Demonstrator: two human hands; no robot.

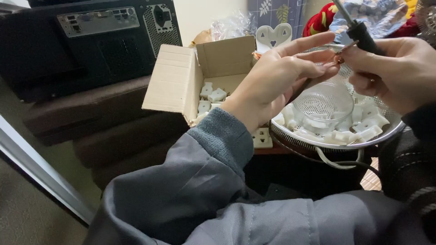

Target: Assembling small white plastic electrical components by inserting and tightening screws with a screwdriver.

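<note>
The left hand (277, 77) pinched a small metal piece (339, 59); the right hand (395, 72) gripped a black-handled tool (361, 34) above the perforated metal colander's (386, 131) rim.

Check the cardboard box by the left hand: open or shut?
Open. The cardboard box has its flaps folded outward, and small white plastic parts show inside, behind the left hand.

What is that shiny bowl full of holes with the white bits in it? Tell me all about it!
The metal colander is round and silvery, with tiny holes all over, and looks like thin steel. It sits upright to the right of the cardboard box, under both hands. White plastic parts are piled inside it, and a small clear bowl rests upright on them. The left hand and right hand hover above it without touching it. Its far rim is hidden.
</note>
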